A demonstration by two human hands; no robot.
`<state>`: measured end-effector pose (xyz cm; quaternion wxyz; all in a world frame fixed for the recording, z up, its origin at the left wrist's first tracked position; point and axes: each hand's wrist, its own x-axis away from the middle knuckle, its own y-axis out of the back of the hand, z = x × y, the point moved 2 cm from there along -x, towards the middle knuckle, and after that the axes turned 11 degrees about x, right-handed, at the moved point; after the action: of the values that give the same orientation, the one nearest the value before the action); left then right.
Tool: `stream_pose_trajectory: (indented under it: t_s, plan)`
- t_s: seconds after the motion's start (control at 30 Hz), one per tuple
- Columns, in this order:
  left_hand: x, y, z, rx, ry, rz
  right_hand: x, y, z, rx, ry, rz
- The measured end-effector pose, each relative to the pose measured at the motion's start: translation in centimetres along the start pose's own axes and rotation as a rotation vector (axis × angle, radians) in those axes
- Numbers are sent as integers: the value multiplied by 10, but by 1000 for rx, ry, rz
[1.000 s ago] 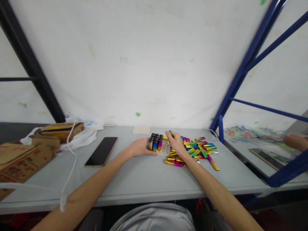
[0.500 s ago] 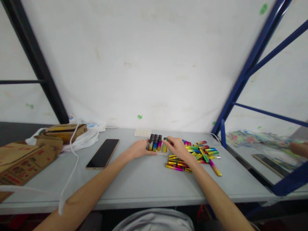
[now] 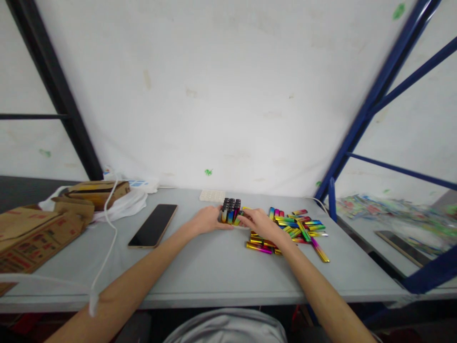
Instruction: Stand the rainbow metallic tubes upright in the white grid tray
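A tight group of upright, shiny rainbow-coloured lighters [image 3: 231, 205] with dark tops stands in a low white tray [image 3: 241, 227] at the middle of the table. My left hand [image 3: 207, 220] is closed around the left side of this tray, thumb along the near edge. At the group's right front corner, my right hand [image 3: 260, 223] has its fingers pinched on a yellow-green lighter [image 3: 237, 221], partly hidden by the fingers. Just right of that hand lies a loose pile of metallic rainbow lighters [image 3: 300, 228], some under my wrist.
A second white tray [image 3: 212, 196] lies behind, near the wall. To the left are a phone [image 3: 153, 226], a white cable [image 3: 107, 257] and open cardboard boxes [image 3: 43, 233]. A blue metal frame [image 3: 357, 128] bounds the right side; another phone [image 3: 402, 247] lies beyond it.
My right hand has moved slightly left and down, toward the front of the upright group. My left hand stays on the tray. A person's hand at the far right has left view.
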<state>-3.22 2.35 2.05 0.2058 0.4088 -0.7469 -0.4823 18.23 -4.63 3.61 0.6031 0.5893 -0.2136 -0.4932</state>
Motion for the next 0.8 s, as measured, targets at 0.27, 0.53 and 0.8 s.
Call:
stream_pose_trajectory:
  t_s: [0.27,0.53,0.8]
  plan:
    - [-1,-1,2,-15,-11,-10,-3,-7,3,209,9,63]
    - [-2,4,2,32,-27,20,9,22,-40,238,-141,-112]
    - [-1,11,7,119,-74,68,11,6,-100,278,-169,-120]
